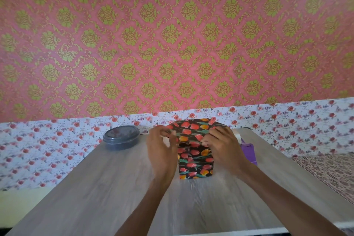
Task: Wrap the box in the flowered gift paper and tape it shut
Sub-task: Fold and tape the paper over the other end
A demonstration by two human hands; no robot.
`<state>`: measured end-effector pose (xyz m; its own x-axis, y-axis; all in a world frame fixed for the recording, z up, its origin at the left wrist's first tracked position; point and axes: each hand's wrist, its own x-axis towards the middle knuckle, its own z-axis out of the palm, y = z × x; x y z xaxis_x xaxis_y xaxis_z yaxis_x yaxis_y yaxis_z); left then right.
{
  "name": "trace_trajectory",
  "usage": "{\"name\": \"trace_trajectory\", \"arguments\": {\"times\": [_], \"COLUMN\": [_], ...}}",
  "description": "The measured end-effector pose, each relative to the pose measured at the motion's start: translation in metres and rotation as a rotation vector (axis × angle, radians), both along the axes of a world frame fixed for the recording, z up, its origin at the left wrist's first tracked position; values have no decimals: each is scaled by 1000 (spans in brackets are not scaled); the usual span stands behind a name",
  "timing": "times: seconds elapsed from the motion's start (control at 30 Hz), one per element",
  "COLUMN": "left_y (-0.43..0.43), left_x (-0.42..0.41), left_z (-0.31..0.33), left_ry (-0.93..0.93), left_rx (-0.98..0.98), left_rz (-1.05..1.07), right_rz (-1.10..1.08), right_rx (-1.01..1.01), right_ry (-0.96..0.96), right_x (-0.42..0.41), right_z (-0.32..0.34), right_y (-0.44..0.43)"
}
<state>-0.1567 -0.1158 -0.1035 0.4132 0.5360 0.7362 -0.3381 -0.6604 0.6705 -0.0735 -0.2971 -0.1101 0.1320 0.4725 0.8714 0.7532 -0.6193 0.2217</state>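
The box [195, 161], covered in tulip-print gift paper [188, 132], stands on the bench [92, 188] at my 12 o'clock. My left hand [162, 149] pinches the top flap at its 9 o'clock and my right hand [220, 145] pinches it at 3. A grey lidded tub [121, 138] sits at the box's 10 o'clock, and a purple tape dispenser [249, 151] at its 3.

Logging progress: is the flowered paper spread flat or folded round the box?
Folded round it: paper covers the front and top; left hand and right hand pinch the top folds.
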Motion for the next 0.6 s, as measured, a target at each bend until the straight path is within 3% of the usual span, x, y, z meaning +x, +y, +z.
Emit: {"name": "trace_trajectory", "arguments": {"times": [0.07,0.1,0.23,0.33,0.43,0.6], "left_y": [0,1,3,4,4,4], "left_x": [-1,0,4,5,2,-3], "left_z": [11,14,13,12,15,23], "left_ry": [107,166,242,251,252,279], "left_rx": [-267,-299,-289,-302,-294,-228], "left_rz": [-73,-97,-110,-104,-121,-152], "right_rz": [18,28,88,-13,-171,-39], "right_rx": [-2,5,113,389,657,922], "right_ry": [47,68,217,351,615,1125], "right_x": [-2,-2,-6,-16,-13,-5], "right_z": [2,4,7,16,21,32], "right_y": [-2,-2,-4,-4,-8,-13]}}
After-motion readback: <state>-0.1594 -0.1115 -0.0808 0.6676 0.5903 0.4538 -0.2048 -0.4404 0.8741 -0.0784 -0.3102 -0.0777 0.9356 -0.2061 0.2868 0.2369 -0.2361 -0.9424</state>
